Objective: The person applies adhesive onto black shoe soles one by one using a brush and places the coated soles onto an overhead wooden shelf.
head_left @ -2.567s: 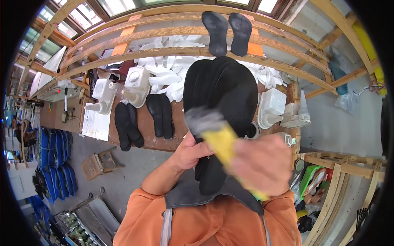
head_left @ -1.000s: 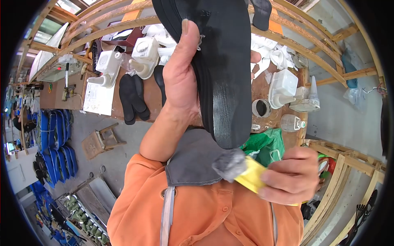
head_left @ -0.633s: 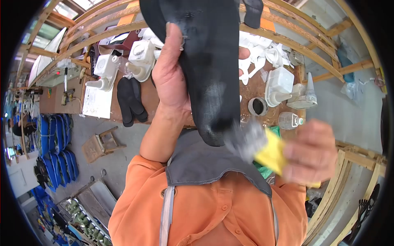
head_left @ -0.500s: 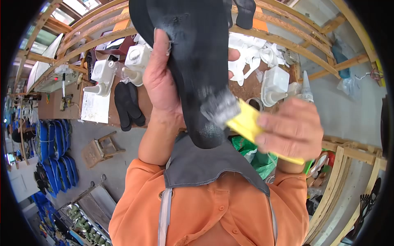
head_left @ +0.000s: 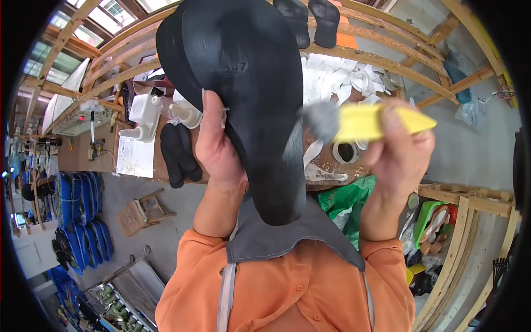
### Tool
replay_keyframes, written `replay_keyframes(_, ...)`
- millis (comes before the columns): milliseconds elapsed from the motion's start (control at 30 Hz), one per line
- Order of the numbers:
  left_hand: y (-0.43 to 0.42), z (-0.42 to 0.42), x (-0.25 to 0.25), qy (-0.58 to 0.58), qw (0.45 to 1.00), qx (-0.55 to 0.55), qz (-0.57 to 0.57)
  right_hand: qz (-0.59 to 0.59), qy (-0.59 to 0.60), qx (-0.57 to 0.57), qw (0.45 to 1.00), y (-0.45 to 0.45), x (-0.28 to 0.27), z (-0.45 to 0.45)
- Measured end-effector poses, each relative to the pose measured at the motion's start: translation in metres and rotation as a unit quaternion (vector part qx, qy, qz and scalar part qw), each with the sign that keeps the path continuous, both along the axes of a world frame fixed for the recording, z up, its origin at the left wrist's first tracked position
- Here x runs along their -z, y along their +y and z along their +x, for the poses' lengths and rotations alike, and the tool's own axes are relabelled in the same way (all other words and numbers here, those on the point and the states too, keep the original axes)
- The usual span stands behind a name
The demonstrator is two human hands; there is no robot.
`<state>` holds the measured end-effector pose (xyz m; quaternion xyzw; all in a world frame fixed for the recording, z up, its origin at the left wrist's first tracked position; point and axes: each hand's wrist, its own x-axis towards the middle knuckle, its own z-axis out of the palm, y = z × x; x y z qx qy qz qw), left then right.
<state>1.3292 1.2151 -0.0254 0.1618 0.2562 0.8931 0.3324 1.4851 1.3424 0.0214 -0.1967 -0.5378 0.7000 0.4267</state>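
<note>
My left hand (head_left: 217,146) is closed around a black shoe sole (head_left: 260,116), its thumb on the near face. The sole hangs heel-down before my chest; embossed digits mark its upper part and a wet sheen runs along its right side. Another black sole-shaped layer shows behind its upper left edge. In my right hand (head_left: 402,149) is a flat brush (head_left: 362,123) with a yellow handle, gripped between thumb and fingers. Its grey bristles, blurred by motion, are at the sole's right edge; whether they touch it I cannot tell.
Beyond my hands is a brown workbench (head_left: 207,166) with white squeeze bottles (head_left: 145,116), a pair of black soles (head_left: 180,155), a paper sheet (head_left: 135,156) and white strips (head_left: 323,77). More soles (head_left: 323,22) rest on the wooden rack (head_left: 381,61). A green bag (head_left: 348,202) hangs below.
The brush has moved up and right, from the lower part of the sole to its right edge, and its handle is now nearly level. The sole has shifted slightly down and left.
</note>
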Motion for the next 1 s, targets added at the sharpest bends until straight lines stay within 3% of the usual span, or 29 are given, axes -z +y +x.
replay_keyframes(100,-0.005,0.011,0.001,-0.013,0.999,-0.042,-0.028,0.083,0.043,-0.012,0.996,-0.008,0.003,0.009)
replay_keyframes(300,-0.018,0.022,-0.001,0.026,0.997,-0.037,-0.055,0.038,0.072,0.009,0.997,0.018,-0.023,-0.011)
replay_keyframes(467,-0.032,0.027,0.015,-0.108,0.994,-0.006,0.024,0.190,-0.032,-0.017,0.981,0.005,-0.039,-0.009)
replay_keyframes(600,-0.034,0.026,0.018,-0.092,0.991,0.079,0.052,0.200,0.054,-0.026,0.978,0.023,-0.047,-0.013)
replay_keyframes(767,-0.038,0.031,0.002,-0.126,0.966,0.211,0.081,0.143,0.057,-0.014,0.988,0.051,-0.057,-0.030)
replay_keyframes(1000,-0.050,0.028,0.012,-0.114,0.967,0.223,0.039,0.226,-0.004,-0.069,0.972,0.029,-0.066,-0.055)
